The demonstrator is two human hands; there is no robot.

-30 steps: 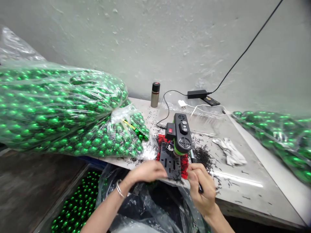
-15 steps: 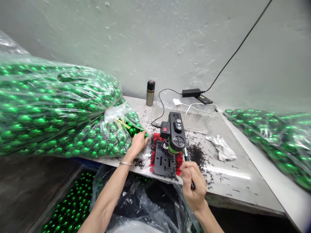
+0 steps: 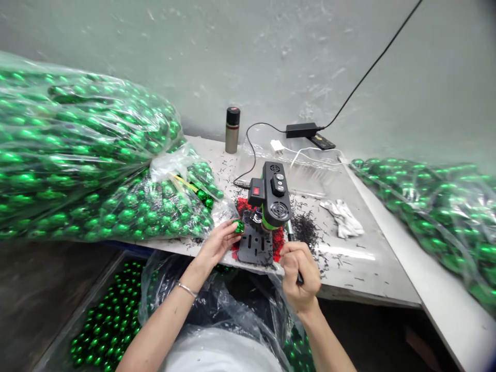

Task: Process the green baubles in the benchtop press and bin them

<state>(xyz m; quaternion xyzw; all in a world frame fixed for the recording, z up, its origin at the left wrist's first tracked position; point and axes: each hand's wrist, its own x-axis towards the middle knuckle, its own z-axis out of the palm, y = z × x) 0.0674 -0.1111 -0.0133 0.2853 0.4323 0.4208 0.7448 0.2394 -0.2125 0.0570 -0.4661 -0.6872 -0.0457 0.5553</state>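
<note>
Between the fingertips of my left hand (image 3: 219, 243) is a shiny green ball (image 3: 238, 226), held at the left edge of the slotted black base plate (image 3: 248, 248). My right hand (image 3: 300, 274) is wrapped around the lever handle (image 3: 290, 233) of a small black and green press machine (image 3: 276, 194). Red material strewn with small black bits lies around the base plate. Left of the machine, a clear plastic bag (image 3: 96, 155) full of green balls spreads over the table, its torn opening showing several balls.
Behind the machine stand a bottle (image 3: 232, 132), a power adapter (image 3: 301, 129) and a clear plastic tray (image 3: 310, 181). White gloves (image 3: 343, 218) lie to the right, before another bag of green balls (image 3: 437, 206). Below the table edge is a bin of green balls (image 3: 112, 310).
My left hand has moved from the bag's opening rightward and nearer to the base plate, now with a green ball in its fingers. My right hand stays on the lever. The camera view has shifted slightly.
</note>
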